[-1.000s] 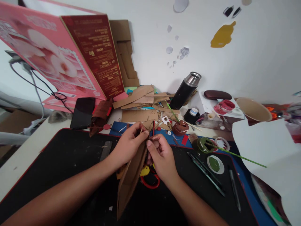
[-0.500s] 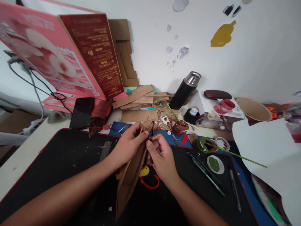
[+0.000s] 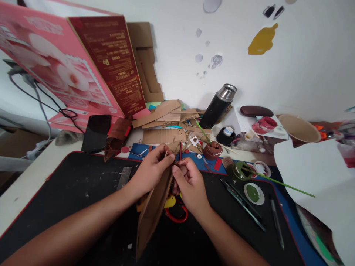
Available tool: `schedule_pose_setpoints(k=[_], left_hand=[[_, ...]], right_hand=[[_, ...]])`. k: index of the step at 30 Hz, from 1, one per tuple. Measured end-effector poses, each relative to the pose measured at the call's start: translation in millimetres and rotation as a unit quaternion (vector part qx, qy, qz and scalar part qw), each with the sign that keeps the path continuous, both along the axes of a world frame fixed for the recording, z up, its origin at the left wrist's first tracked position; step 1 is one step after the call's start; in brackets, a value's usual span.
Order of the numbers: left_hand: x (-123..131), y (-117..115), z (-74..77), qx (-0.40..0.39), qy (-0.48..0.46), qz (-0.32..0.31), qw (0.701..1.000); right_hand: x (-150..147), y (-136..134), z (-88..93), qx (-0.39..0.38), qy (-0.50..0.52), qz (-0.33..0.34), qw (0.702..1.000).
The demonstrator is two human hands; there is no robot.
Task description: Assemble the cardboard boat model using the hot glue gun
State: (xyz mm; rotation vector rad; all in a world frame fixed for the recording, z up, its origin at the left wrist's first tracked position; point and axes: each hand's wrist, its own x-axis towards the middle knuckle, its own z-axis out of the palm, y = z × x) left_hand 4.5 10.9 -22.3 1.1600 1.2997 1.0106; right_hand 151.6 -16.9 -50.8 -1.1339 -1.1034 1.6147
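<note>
A long, folded cardboard piece slants up from the front of the black mat, its far end pinched between my two hands. On its left side my left hand is closed, thumb and fingers gripping the upper edge. My right hand is closed at the right of the same end, thumb against curled fingers. The exact contact at the fingertips is partly hidden. Under the cardboard and my right hand lie scissors with red-ringed handles and a yellow part beside them. A clear ruler lies left of my left wrist.
Behind my hands lie cardboard strips and a black thermos. To the right stand a brown paint jar and a green paint jar with a brush across it. Pens rest on the mat. A phone is left.
</note>
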Motion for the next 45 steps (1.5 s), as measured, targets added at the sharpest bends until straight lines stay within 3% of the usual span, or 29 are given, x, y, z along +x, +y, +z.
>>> schedule_pose_setpoints(k=[45], left_hand=[[-0.4,-0.4,0.7,-0.005,-0.013,0.003,1.000]], right_hand=[[0.3,0.6,-2.3,-0.002,0.007,-0.001,1.000]])
